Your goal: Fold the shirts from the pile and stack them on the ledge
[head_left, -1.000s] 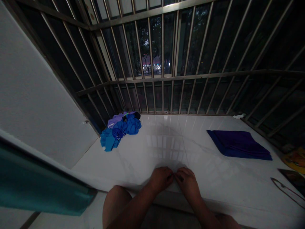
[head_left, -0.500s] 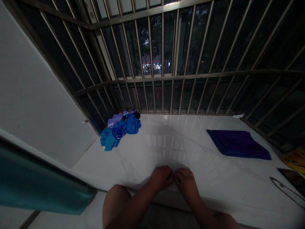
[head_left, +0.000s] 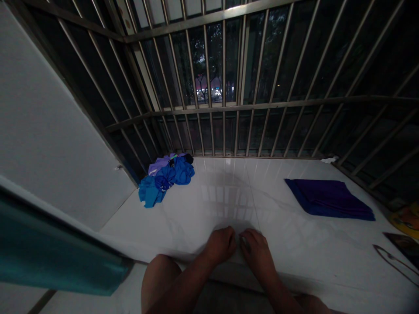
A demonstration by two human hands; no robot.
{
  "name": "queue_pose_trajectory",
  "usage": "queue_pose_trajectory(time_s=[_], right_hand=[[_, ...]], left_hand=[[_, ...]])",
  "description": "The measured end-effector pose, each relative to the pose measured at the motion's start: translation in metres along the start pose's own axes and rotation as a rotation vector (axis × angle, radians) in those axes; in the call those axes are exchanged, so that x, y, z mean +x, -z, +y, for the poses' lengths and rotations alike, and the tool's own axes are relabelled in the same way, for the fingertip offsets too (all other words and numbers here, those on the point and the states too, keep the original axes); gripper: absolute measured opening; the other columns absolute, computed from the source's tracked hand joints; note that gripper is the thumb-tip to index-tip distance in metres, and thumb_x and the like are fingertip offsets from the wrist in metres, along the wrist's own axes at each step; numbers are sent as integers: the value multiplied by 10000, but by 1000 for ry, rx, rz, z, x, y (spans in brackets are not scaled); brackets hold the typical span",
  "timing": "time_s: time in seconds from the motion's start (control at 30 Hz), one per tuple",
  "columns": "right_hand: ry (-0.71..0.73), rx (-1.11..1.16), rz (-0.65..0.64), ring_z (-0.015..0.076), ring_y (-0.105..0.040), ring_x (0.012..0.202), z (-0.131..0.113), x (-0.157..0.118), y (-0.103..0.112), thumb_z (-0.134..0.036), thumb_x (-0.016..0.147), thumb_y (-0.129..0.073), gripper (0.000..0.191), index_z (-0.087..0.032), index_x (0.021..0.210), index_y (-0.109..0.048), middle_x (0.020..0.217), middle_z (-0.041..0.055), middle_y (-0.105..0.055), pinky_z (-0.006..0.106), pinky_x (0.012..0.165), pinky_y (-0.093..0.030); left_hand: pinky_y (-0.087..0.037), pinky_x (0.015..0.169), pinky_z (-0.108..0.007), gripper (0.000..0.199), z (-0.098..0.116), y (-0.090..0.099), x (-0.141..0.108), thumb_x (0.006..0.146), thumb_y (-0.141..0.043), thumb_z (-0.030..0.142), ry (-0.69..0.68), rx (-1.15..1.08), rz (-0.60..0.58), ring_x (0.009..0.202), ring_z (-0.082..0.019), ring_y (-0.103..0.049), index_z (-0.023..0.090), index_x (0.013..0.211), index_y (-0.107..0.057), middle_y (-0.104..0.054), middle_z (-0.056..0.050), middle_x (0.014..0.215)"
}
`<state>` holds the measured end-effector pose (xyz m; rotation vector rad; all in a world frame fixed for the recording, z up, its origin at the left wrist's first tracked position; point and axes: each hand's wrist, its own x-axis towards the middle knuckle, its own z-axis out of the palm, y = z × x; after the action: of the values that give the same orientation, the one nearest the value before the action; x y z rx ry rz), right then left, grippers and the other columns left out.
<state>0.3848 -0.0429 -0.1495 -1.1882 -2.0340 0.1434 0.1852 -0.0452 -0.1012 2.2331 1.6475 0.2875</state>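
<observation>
Near the front edge of the white marbled ledge point(head_left: 196, 218), my left hand point(head_left: 222, 244) is curled into a loose fist, and I see nothing in it. Just to its right, my right hand point(head_left: 255, 246) has its fingers bent in towards the thumb, also with nothing visible in them. A narrow gap separates the two hands. Away to the left, a crumpled heap of blue and purple clothes point(head_left: 166, 176) lies against the corner. On the right side, a dark purple and blue cloth point(head_left: 329, 198) lies folded flat.
Metal window bars point(head_left: 235, 107) rise along the ledge's back and sides. A teal curtain point(head_left: 59, 253) hangs at the lower left beside a white wall point(head_left: 55, 117). A cord loop point(head_left: 389, 257) and a yellow item point(head_left: 406, 220) lie at the right edge.
My hands have drawn slightly apart; their fingertips were touching or almost touching before. The clothes and the folded cloth stay in place.
</observation>
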Motion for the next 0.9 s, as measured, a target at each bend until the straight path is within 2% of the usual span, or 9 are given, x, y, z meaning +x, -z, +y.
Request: queue_pose_trajectory(time_s=[0.27, 0.57, 0.73, 0.8, 0.9], right_hand=[[9, -15, 3, 269, -702, 1050, 1, 1, -1, -148, 970, -613, 175, -235, 1038, -748, 1129, 91, -728, 429, 958, -537], [8, -10, 3, 267, -695, 1046, -2, 3, 3, -144, 988, -586, 184, -245, 1038, -731, 1129, 90, -718, 430, 953, -544], [-8, -22, 2, 280, -695, 1062, 0, 2, 0, -162, 995, -588, 163, -244, 1017, -727, 1132, 98, -714, 443, 963, -544], [-13, -26, 12, 280, -695, 1058, 1, 2, -1, -167, 1000, -580, 159, -244, 1016, -719, 1127, 101, -711, 444, 957, -546], [-12, -28, 26, 275, -696, 1048, 0, 2, -2, -153, 993, -573, 165, -242, 1024, -708, 1119, 99, -708, 441, 951, -547]], left_hand=[[-515, 832, -338, 213, 1, -2, 1, 1086, -471, 268, -24, 1, 0, 947, -249, -765, 209, 1029, -668, -806, -102, 1026], [-523, 796, -323, 237, 1, 1, 0, 1120, -466, 333, 0, -18, 3, 958, -258, -796, 208, 1174, -660, -825, -98, 1020], [-549, 871, -356, 279, 11, 5, -7, 1135, -449, 358, 41, -66, -41, 1014, -285, -795, 211, 1233, -666, -830, -117, 1100], [-558, 899, -374, 280, 20, -4, -23, 1129, -460, 368, 11, -88, -79, 1021, -295, -791, 222, 1198, -689, -829, -122, 1122], [-577, 922, -419, 320, 33, -39, -64, 1116, -455, 415, -94, -197, -157, 1011, -317, -783, 246, 1163, -722, -824, -133, 1124]])
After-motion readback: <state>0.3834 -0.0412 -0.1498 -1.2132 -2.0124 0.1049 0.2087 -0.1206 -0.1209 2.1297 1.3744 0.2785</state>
